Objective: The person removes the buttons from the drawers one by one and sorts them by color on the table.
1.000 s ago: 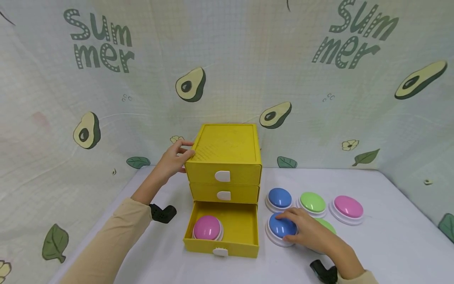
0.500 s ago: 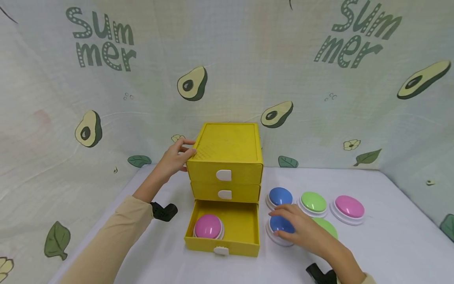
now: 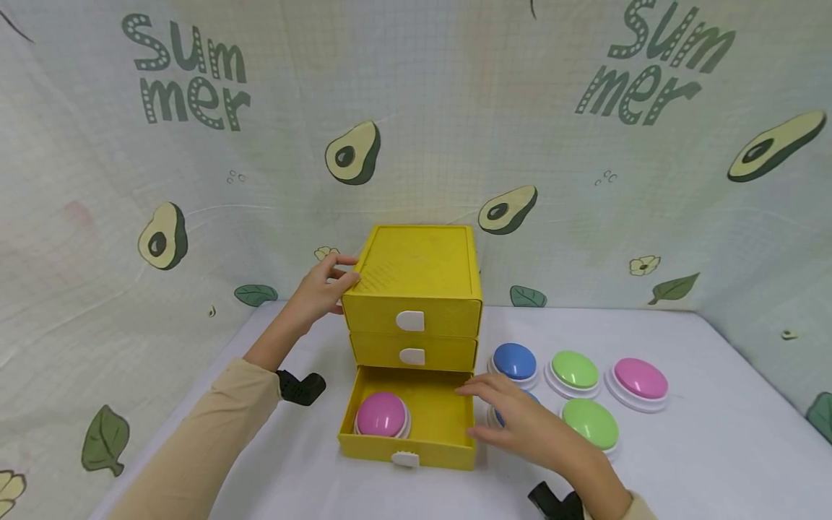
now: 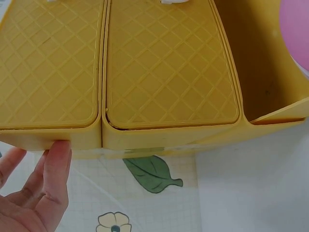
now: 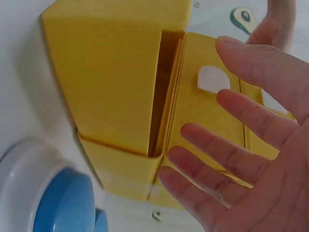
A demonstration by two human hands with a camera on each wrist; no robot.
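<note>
A yellow drawer box (image 3: 419, 263) stands on the table with its bottom drawer (image 3: 442, 412) pulled out. Inside that drawer, on its left, sits a pink push-button light (image 3: 380, 415) with a white base. My left hand (image 3: 320, 287) rests against the upper left side of the box, its fingertips touching the wall in the left wrist view. With fingers spread and nothing held, my right hand (image 3: 513, 419) hovers by the drawer's right wall. Behind it, partly hidden, is a blue button (image 3: 499, 417). The right wrist view shows the palm (image 5: 285, 183) facing the box.
To the right of the box lie another blue button (image 3: 514, 361), two green buttons (image 3: 575, 370) and a second pink button (image 3: 640, 378). A patterned cloth (image 3: 416, 108) hangs behind the white table (image 3: 728, 448). The two upper drawers are closed.
My right hand has let go of the front blue button and moved left towards the open drawer. That button stays in its place. The left hand stays on the box.
</note>
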